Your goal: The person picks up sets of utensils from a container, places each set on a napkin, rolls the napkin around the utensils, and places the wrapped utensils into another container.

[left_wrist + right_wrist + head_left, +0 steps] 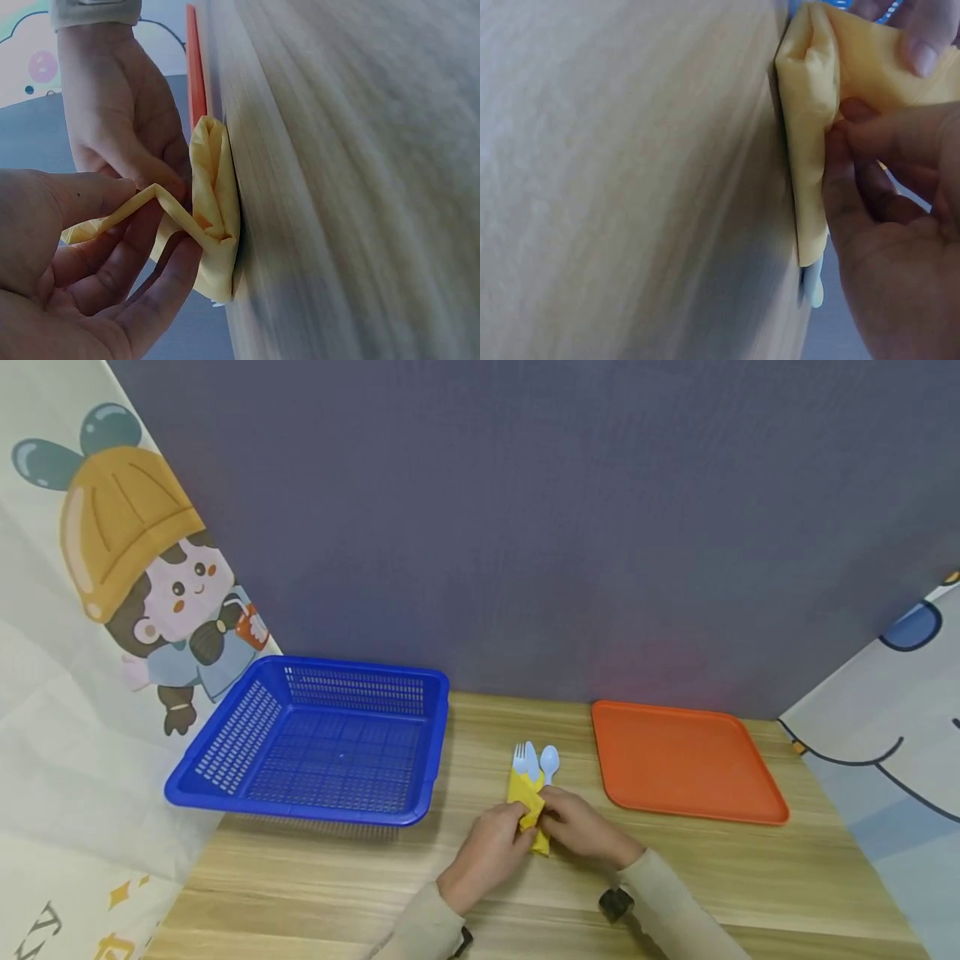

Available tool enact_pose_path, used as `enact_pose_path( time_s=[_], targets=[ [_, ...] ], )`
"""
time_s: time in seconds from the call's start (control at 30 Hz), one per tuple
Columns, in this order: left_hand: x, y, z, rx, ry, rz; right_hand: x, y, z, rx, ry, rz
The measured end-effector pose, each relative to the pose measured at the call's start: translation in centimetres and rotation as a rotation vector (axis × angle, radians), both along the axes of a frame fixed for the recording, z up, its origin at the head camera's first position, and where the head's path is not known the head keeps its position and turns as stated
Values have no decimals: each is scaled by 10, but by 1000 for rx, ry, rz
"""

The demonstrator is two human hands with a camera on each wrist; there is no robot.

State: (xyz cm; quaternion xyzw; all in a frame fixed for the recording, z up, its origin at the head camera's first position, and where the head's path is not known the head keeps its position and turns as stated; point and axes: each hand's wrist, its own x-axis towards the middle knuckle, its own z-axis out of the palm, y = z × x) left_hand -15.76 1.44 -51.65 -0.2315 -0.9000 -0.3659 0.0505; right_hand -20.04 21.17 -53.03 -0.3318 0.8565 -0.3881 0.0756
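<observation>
A yellow napkin [522, 789] lies wrapped round the lower parts of a white fork [520, 758], knife [532, 762] and spoon [550, 761], whose heads stick out at the far end. The left hand [487, 852] pinches a raised flap of the napkin [217, 262] between thumb and fingers. From the other side, the right hand [585, 828] holds the napkin's edge, its thumb and fingertips together against the folded cloth [810, 150] in the right wrist view. The handles are hidden in the cloth.
A blue mesh basket [435, 752] stands on the wooden table [300, 893] at the left. An orange tray [686, 764] lies at the right. Behind rises a dark grey panel [525, 527], with printed cloths at both sides.
</observation>
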Motion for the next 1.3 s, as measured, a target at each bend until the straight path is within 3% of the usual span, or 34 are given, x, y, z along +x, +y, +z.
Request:
enact_pose_path(
  time_s=[0.07,0.23,0.37,0.47,0.6,0.8,1.0,1.1,1.3],
  targets=[
    [0,2,0,-22,18,-3,-1,2,-1,-14,-20,-22],
    [1,7,-1,-94,73,-12,-4,7,-4,-119,-182,-98],
    [1,12,-2,-196,117,-15,-5,7,-5,-230,-357,-169],
    [2,14,-2,-285,145,-15,-4,7,-5,-282,-426,-201],
    [2,16,-1,-355,177,-41,-1,8,-1,-255,-377,-256],
    [3,14,3,-389,196,-106,6,8,7,-147,-267,-291],
    [-4,10,9,-371,99,-157,12,7,12,-19,-312,-315],
    [-6,8,9,-328,35,-132,14,7,13,19,-322,-316],
    [-7,5,5,-312,-41,0,15,8,13,12,-377,-339]
  ],
)
